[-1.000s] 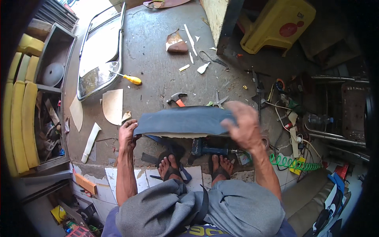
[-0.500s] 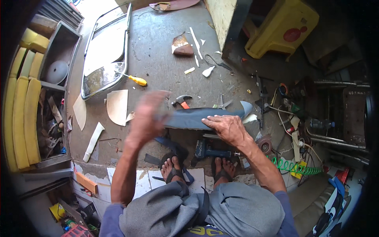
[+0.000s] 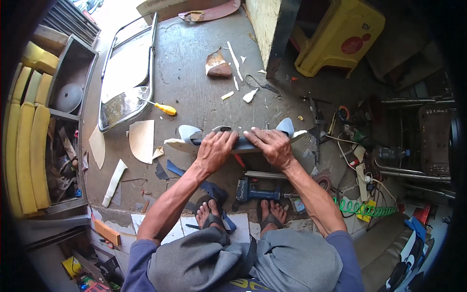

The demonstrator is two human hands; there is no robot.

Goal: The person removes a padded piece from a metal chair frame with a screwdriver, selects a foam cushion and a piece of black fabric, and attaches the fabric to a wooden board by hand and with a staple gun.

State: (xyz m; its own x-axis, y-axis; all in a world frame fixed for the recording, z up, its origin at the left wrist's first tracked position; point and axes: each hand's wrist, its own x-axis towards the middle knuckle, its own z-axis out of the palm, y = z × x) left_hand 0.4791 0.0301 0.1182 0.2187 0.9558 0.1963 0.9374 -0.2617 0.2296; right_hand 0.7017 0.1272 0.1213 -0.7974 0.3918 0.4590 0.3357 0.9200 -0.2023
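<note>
Out in front of my feet, both hands grip a long grey-blue covered strip (image 3: 250, 144) with a pale underside; its two ends curl up into rounded flaps. My left hand (image 3: 216, 148) has its fingers bent over the strip left of its middle. To the right, my right hand (image 3: 272, 146) holds the same piece, thumb toward the other hand. Much of the strip's middle is hidden by my fingers. Behind it lies a hammer, mostly covered, with its red handle (image 3: 239, 160) showing below the strip. A blue pneumatic staple gun (image 3: 258, 190) lies between the strip and my feet.
A yellow-handled screwdriver (image 3: 165, 108) rests by a metal-framed window (image 3: 127, 73). Scissors (image 3: 262, 85), a small white bottle (image 3: 250, 96) and scraps lie farther off. A yellow stool (image 3: 335, 41) stands far right. A green coiled hose (image 3: 365, 209) and several tools crowd the right side.
My left hand, blurred before above the strip's left end, has come down and right to grip it. The strip has turned so its pale underside and both curled ends show.
</note>
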